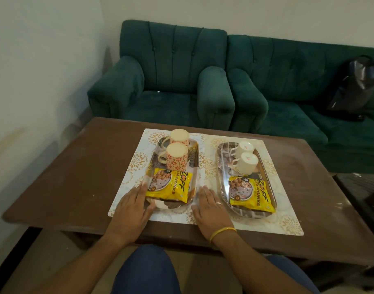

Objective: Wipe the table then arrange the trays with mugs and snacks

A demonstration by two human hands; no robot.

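Note:
Two oblong patterned trays stand side by side on pale placemats on the brown table [75, 166]. The left tray [193, 158] carries two upside-down mugs with orange patterns [177, 158] and a yellow snack packet [169, 185]. The right tray [221, 166] carries two upside-down cream mugs [246, 162] and another yellow snack packet [250, 195]. My left hand [133, 205] lies with straight fingers against the left tray's near left edge. My right hand [210, 206] lies flat at that tray's near right edge, between the two trays.
A green armchair [160, 81] and a green sofa [298, 98] stand behind the table. A black bag [355, 88] lies on the sofa at the right. A white wall is at the left. My knees are below the table's near edge.

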